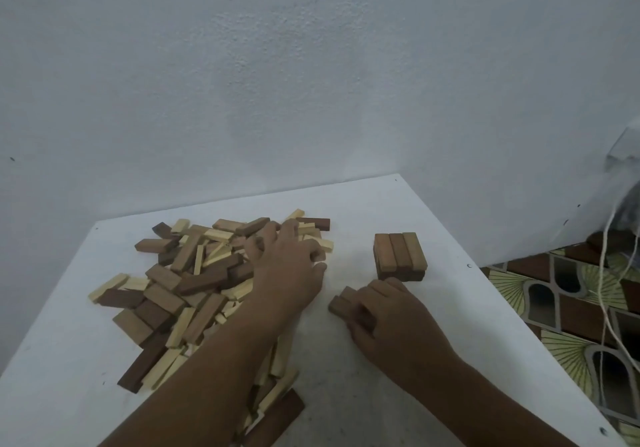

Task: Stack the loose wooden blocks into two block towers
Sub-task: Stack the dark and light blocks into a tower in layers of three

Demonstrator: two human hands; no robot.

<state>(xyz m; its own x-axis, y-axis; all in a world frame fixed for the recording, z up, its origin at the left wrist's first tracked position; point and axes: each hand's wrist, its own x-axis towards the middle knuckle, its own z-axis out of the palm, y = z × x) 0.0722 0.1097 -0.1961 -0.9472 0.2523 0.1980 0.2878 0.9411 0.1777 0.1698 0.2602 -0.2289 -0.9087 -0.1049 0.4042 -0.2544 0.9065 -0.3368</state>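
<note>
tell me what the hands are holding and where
Right hand grips brown wooden blocks by their near ends; left hand rests on the block pile.

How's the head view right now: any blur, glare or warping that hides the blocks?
Head view: dim, flat light, no glare; left hand over the block pile and right hand look soft; started tower reads clearly; wide-angle lens bends the table edges.
</note>
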